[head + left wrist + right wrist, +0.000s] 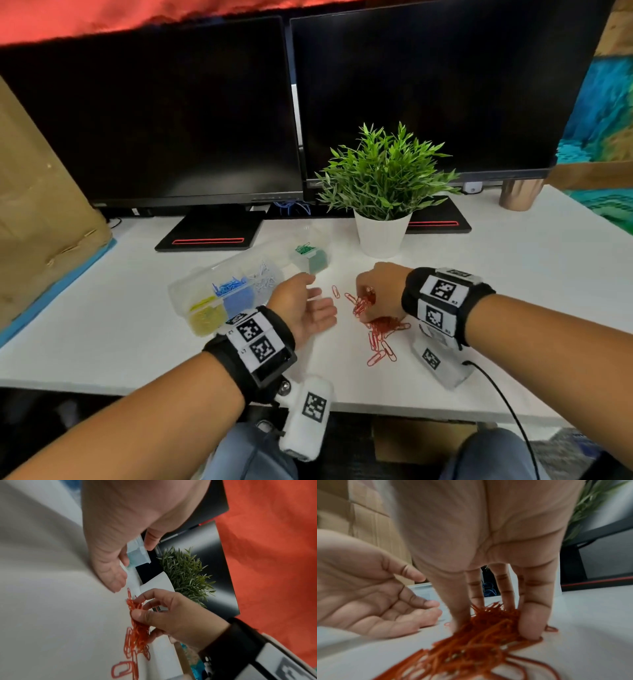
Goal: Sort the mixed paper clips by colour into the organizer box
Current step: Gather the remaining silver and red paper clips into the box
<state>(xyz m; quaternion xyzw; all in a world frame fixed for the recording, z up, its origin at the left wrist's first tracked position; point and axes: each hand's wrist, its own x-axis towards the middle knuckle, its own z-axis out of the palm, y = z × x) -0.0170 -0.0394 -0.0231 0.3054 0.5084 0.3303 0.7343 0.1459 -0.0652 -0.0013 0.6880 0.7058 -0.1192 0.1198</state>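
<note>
A pile of red paper clips [380,329] lies on the white desk [120,325] right of centre. My right hand [368,298] reaches down into the pile, thumb and fingers pinching a bunch of red clips [488,626]. Just left of it my left hand [318,303] rests on the desk, palm up and empty, its fingers [423,604] relaxed. The clear organizer box [178,291] lies farther left. It holds yellow clips [205,317], blue clips [233,287], silver clips [263,275] and green clips [308,251] in separate compartments. One red clip [335,291] lies apart, between the hands.
A potted plant [383,192] in a white pot stands just behind the right hand. Two dark monitors [164,120] on black stands [209,233] fill the back. Cardboard [37,205] leans at the left, and a copper cup [520,195] stands far right. A black cable [496,387] hangs over the front edge.
</note>
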